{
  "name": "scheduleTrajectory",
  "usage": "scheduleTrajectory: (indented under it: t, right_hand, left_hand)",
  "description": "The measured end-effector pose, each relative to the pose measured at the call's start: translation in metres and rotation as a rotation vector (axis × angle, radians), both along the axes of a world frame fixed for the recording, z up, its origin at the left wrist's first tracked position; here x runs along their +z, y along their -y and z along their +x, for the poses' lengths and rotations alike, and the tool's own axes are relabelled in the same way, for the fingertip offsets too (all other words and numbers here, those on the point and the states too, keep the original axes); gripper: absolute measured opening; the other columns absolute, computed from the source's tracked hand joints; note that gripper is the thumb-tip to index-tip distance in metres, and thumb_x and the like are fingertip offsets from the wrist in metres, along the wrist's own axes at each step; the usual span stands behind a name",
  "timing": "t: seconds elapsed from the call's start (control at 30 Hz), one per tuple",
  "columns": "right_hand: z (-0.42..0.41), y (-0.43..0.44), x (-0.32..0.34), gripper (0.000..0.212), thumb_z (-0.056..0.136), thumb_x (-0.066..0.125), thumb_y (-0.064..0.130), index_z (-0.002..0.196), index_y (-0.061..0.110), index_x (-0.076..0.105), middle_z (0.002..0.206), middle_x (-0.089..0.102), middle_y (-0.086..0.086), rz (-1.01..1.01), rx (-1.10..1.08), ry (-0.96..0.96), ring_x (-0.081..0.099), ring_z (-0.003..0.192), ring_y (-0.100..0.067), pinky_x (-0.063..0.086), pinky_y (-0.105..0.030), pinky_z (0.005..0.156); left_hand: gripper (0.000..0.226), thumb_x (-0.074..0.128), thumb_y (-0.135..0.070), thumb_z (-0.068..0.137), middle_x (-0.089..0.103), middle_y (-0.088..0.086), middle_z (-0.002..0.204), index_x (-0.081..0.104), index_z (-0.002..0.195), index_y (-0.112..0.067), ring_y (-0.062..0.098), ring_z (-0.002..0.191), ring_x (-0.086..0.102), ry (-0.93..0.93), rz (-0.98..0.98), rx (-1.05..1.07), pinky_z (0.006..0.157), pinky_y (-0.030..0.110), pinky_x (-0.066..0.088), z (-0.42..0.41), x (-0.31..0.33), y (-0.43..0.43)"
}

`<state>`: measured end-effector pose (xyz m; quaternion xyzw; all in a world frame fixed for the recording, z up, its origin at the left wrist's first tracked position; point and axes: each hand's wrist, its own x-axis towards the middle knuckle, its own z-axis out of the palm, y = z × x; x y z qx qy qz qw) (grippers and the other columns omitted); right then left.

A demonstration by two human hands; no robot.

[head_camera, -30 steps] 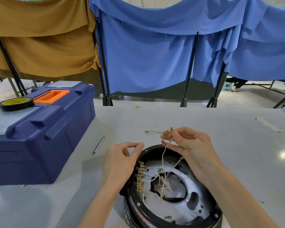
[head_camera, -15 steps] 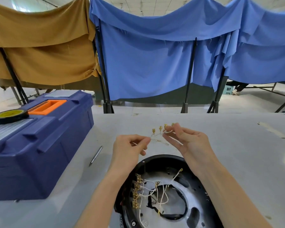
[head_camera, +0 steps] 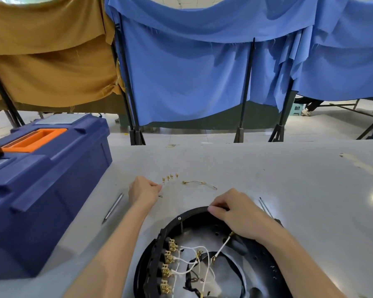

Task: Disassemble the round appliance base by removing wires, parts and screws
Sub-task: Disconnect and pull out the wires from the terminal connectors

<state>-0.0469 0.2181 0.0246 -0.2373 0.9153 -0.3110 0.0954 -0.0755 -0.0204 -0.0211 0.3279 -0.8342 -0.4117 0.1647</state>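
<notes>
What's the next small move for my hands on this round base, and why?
Probably let the left hand drop the loose wires it pinches on the table and return to the round base: white wires are plugged into its gold terminals, while the right hand grips its rim.

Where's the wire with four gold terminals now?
Head view: the wire lies on the table beyond the round base, its end pinched by the left hand, a second loose wire to its right.

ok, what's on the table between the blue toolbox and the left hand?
A slim metal tool lies on the table, apart from both. Seen in the head view.
</notes>
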Motion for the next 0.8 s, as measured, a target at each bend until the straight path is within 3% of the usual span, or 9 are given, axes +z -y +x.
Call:
scheduleTrajectory:
  t: [0.13,0.23,0.43,0.6,0.73,0.8]
  right_hand:
    - [0.001,-0.001,-0.001,0.025,0.096,0.055,0.029,0.086,0.013,0.071,0.083,0.069,-0.011,-0.021,-0.007,-0.011,0.061,0.081,-0.026,0.051,-0.038,0.077]
    - [-0.001,-0.001,-0.002,0.024,0.095,0.056,0.028,0.086,0.012,0.072,0.082,0.068,-0.013,-0.053,-0.001,-0.007,0.056,0.072,-0.020,0.047,-0.033,0.070]
    - [-0.003,-0.003,-0.005,0.020,0.094,0.058,0.028,0.080,0.022,0.071,0.066,0.061,0.007,-0.107,-0.008,0.026,0.053,0.064,-0.006,0.042,-0.019,0.061]
    - [-0.001,-0.003,-0.003,0.023,0.094,0.059,0.028,0.084,0.014,0.073,0.073,0.068,-0.006,-0.113,-0.006,0.028,0.056,0.068,-0.013,0.045,-0.026,0.066]
    - [0.002,-0.004,-0.001,0.026,0.094,0.059,0.028,0.084,0.008,0.073,0.082,0.068,-0.019,-0.112,-0.005,0.034,0.054,0.068,-0.017,0.043,-0.029,0.065]
    - [0.002,-0.004,-0.001,0.026,0.094,0.059,0.028,0.085,0.009,0.073,0.081,0.069,-0.017,-0.110,-0.015,0.021,0.060,0.072,-0.022,0.047,-0.031,0.067]
  left_hand:
    - [0.010,0.072,-0.020,0.085,0.074,0.011,0.097,0.078,0.091,-0.014,0.030,0.092,0.064,0.027,-0.031,0.019,0.077,0.033,0.052,-0.014,-0.006,0.004]
    - [0.015,0.074,-0.027,0.084,0.073,0.009,0.094,0.077,0.091,-0.015,0.028,0.084,0.062,0.027,-0.037,0.033,0.067,0.030,0.046,-0.021,-0.006,0.010]
    - [0.019,0.065,-0.027,0.091,0.073,0.015,0.092,0.076,0.091,-0.011,0.035,0.094,0.065,-0.037,-0.050,0.085,0.078,0.038,0.053,-0.022,-0.008,0.020]
    - [0.022,0.060,-0.025,0.095,0.072,0.012,0.096,0.075,0.092,-0.010,0.032,0.090,0.059,-0.111,-0.142,0.097,0.072,0.034,0.044,0.000,0.001,0.012]
    - [0.019,0.062,-0.030,0.093,0.071,-0.006,0.075,0.074,0.080,-0.022,0.015,0.071,0.063,-0.306,0.007,-0.164,0.064,0.026,0.045,0.038,0.020,-0.013]
    - [0.017,0.062,-0.032,0.092,0.072,-0.011,0.074,0.075,0.082,-0.028,0.006,0.068,0.065,-0.310,0.119,-0.355,0.064,0.021,0.046,0.061,0.028,-0.025]
